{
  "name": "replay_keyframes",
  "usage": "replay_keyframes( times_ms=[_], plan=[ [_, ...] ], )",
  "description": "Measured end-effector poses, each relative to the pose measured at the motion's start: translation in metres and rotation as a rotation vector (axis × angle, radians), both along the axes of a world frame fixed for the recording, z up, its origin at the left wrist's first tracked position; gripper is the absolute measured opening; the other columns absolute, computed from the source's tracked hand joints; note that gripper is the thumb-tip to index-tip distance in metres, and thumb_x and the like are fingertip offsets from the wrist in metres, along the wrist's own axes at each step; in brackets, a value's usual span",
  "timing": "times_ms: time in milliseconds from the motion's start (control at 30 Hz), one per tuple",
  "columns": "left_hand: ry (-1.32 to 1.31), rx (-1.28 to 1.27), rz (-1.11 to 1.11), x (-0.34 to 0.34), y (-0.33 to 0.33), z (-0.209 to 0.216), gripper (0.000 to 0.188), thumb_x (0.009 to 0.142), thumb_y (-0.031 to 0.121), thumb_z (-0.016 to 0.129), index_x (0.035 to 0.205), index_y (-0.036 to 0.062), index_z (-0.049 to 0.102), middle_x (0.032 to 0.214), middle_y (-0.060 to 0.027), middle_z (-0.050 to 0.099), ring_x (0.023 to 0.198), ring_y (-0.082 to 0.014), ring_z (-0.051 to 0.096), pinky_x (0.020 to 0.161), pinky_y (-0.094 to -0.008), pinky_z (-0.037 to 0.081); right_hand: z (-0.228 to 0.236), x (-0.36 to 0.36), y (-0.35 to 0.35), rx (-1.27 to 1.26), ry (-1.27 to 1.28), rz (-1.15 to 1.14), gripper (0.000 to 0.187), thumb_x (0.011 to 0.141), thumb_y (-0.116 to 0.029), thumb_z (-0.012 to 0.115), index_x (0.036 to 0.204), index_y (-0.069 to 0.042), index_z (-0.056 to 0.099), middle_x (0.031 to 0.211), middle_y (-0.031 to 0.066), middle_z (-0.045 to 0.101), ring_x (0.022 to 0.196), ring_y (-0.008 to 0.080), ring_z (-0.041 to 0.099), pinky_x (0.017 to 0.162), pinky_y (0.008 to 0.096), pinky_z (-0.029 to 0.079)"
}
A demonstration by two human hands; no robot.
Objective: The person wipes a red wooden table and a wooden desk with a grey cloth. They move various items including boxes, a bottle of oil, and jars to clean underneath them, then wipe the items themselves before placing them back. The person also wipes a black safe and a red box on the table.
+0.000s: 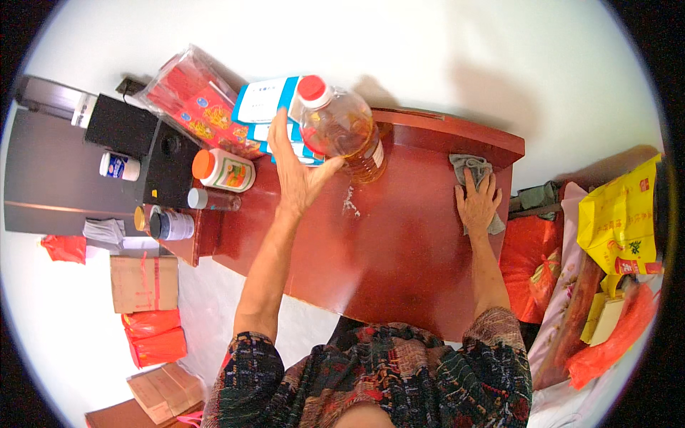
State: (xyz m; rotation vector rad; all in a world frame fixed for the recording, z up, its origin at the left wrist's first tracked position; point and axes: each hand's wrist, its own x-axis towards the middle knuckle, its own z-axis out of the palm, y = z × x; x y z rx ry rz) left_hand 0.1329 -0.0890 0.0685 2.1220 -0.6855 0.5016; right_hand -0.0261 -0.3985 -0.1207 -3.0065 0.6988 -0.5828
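My left hand (pixel 300 170) is raised over the far left part of the red table (pixel 399 250), its fingers stretched up and its thumb apart. The fingers are in front of a stack of blue and white boxes (pixel 265 100). Close to the thumb stands a large clear bottle (pixel 346 128) with a red cap and brown liquid low inside; whether the hand touches it I cannot tell. My right hand (pixel 478 203) presses a crumpled grey cloth (pixel 467 165) onto the tabletop near the right edge, with cloth showing around the fingers.
White specks (pixel 349 203) lie below the bottle. An orange-capped white jar (pixel 227 171), a small clear bottle (pixel 214 200) and a dark-lidded jar (pixel 171 225) stand at left, beside a red package (pixel 203 107). A raised ledge (pixel 457 132) runs along the back. A yellow bag (pixel 619 214) is at right.
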Motion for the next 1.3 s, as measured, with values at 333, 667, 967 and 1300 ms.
replay_keyframes(
  times_ms=[333, 667, 967, 1300],
  plan=[
    [0.488, 0.482, 0.692, -0.161, 0.147, -0.183, 0.072, 0.09, 0.043, 0.055, 0.144, 0.0063, 0.026, 0.144, -0.0263, 0.023, 0.133, -0.0441, 0.022, 0.108, -0.0549, 0.021, 0.014, 0.008, 0.186, 0.269, 0.094, 0.48, 0.061, 0.082, -0.048, 0.058, 0.135, -0.019, 0.047, 0.142, 0.0229, 0.036, 0.132, 0.0421, 0.031, 0.104, 0.0593, 0.025],
    [0.504, 0.763, 0.815, -0.175, 0.142, -0.204, 0.081, 0.083, 0.054, 0.056, 0.147, 0.0153, 0.025, 0.151, -0.0187, 0.021, 0.14, -0.0385, 0.016, 0.109, -0.058, 0.015, -0.003, 0.079, 0.321, 0.458, 0.007, 0.856, 0.049, 0.082, -0.038, 0.058, 0.127, -0.017, 0.055, 0.139, 0.0167, 0.041, 0.131, 0.0352, 0.032, 0.109, 0.056, 0.016],
    [0.419, 0.763, 0.816, -0.176, 0.143, -0.204, 0.075, 0.087, 0.056, 0.051, 0.145, 0.0148, 0.03, 0.149, -0.0189, 0.025, 0.138, -0.0372, 0.021, 0.108, -0.0556, 0.019, 0.023, 0.008, 0.157, 0.289, 0.081, 0.693, 0.041, 0.079, -0.031, 0.061, 0.12, -0.023, 0.059, 0.13, 0.0141, 0.05, 0.121, 0.0312, 0.044, 0.1, 0.0548, 0.029],
    [0.314, 0.805, 0.798, -0.174, 0.148, -0.213, 0.069, 0.091, 0.058, 0.043, 0.145, 0.0175, 0.031, 0.148, -0.0173, 0.027, 0.136, -0.0341, 0.025, 0.108, -0.0512, 0.022, -0.009, -0.036, -0.03, 0.022, 0.054, 0.038, 0.043, 0.088, -0.035, 0.054, 0.131, -0.035, 0.05, 0.135, 0.0126, 0.044, 0.127, 0.0299, 0.036, 0.099, 0.0547, 0.029]
  ],
)
